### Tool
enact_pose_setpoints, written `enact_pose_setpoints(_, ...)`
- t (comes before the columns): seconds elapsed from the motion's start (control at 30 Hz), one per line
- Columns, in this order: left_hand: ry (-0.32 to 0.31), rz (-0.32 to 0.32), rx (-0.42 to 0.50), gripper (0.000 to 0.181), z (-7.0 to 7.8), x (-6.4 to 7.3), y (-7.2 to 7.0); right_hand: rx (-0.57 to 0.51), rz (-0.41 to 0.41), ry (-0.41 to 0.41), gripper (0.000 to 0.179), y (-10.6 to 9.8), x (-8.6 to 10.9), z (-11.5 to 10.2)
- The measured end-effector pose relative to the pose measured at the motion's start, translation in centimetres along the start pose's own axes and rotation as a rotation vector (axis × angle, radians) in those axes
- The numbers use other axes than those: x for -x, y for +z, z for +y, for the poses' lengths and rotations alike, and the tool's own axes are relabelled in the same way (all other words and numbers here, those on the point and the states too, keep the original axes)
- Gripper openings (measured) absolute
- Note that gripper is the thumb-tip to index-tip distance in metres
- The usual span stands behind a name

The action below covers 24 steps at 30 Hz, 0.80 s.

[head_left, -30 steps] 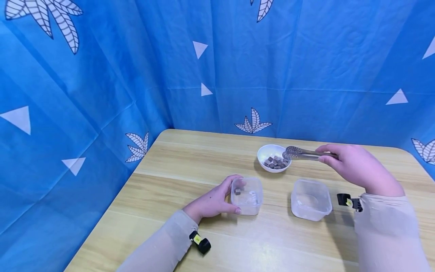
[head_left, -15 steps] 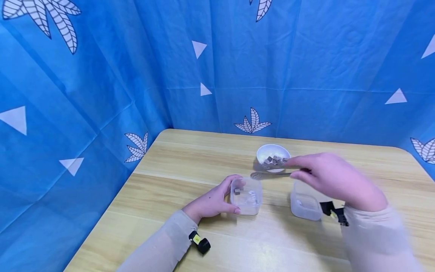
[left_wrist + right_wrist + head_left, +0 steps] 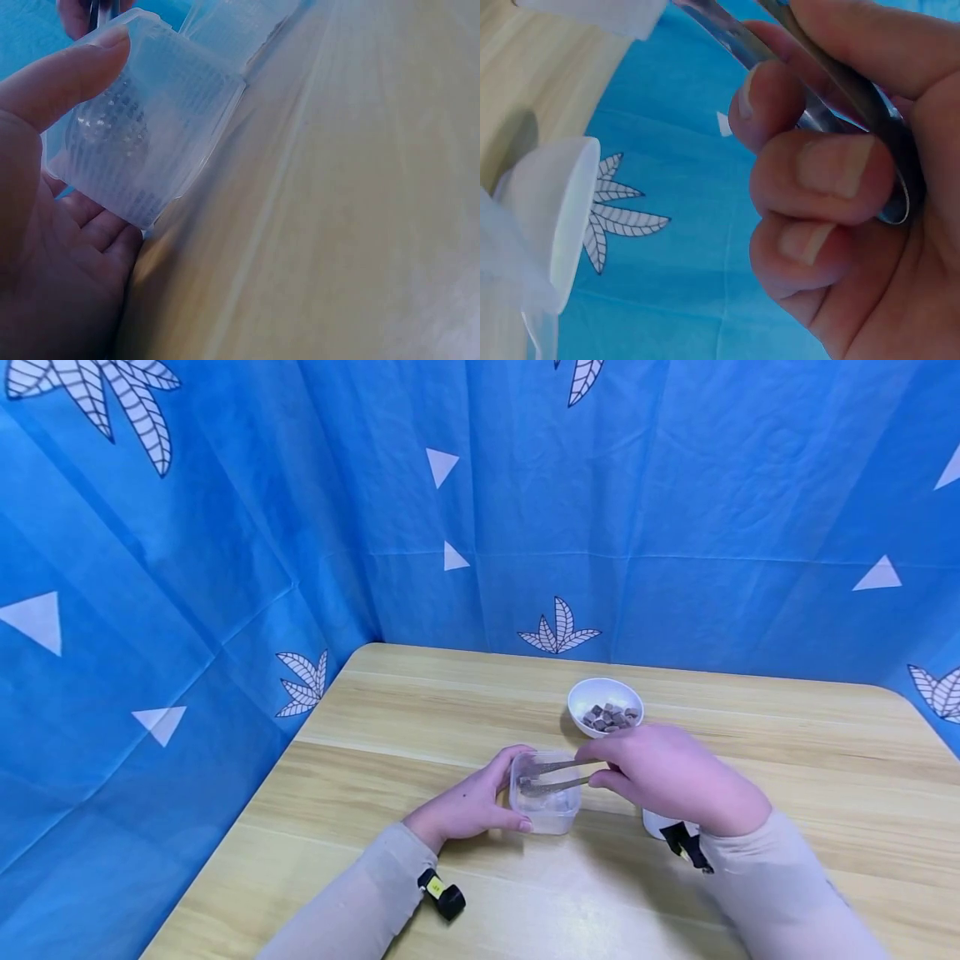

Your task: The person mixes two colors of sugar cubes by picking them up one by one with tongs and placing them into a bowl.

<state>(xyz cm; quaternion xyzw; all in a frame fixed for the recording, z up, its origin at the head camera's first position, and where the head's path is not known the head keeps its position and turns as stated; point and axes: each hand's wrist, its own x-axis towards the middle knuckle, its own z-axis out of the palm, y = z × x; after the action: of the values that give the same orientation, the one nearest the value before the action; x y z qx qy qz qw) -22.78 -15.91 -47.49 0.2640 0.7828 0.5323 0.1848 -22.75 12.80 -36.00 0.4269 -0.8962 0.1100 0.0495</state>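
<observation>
In the head view my left hand [image 3: 471,802] holds a clear square plastic container [image 3: 553,823] on the table, thumb at the near side and fingers at the far side. My right hand [image 3: 671,777] grips metal tongs [image 3: 564,786], their perforated ends inside that container. Through its cloudy wall the left wrist view shows a perforated tong end [image 3: 112,124]. Whether a cube sits between the tong ends is unclear. In the right wrist view curled fingers wrap the tong handles [image 3: 870,112]. A white bowl [image 3: 600,685] with several grey-brown cubes [image 3: 609,718] stands behind.
A second clear container [image 3: 656,825] stands to the right, mostly hidden under my right hand and wrist. The wooden table [image 3: 420,710] ends at a blue patterned curtain [image 3: 510,510] at the back and left.
My right hand has carried the tongs left and toward me, from over the white bowl into the clear container. The left hand has kept its hold without moving.
</observation>
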Motion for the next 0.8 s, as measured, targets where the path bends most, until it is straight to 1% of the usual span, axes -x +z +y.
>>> enact_pose_setpoints(0.17, 0.002, 0.006, -0.009, 0.092, -0.1, 0.0, -0.1, 0.038, 0.019, -0.010, 0.025, 0.9, -0.5, -0.2)
enact_pose_setpoints(0.43, 0.018, 0.016, -0.039, 0.095, 0.0, 0.0, 0.0, 0.017, 0.016, -0.024, 0.015, 1.7, -1.1, -0.2)
enact_pose_setpoints(0.67, 0.000, 0.011, -0.023, 0.097, 0.0, 0.2, 0.3, -0.015, 0.008, -0.047, 0.012, 1.7, -0.8, 0.0)
enact_pose_setpoints(0.8, 0.014, 0.013, -0.019, 0.096, -0.1, 0.2, 0.2, -0.068, 0.001, -0.048, 0.014, 0.8, -0.4, 0.2)
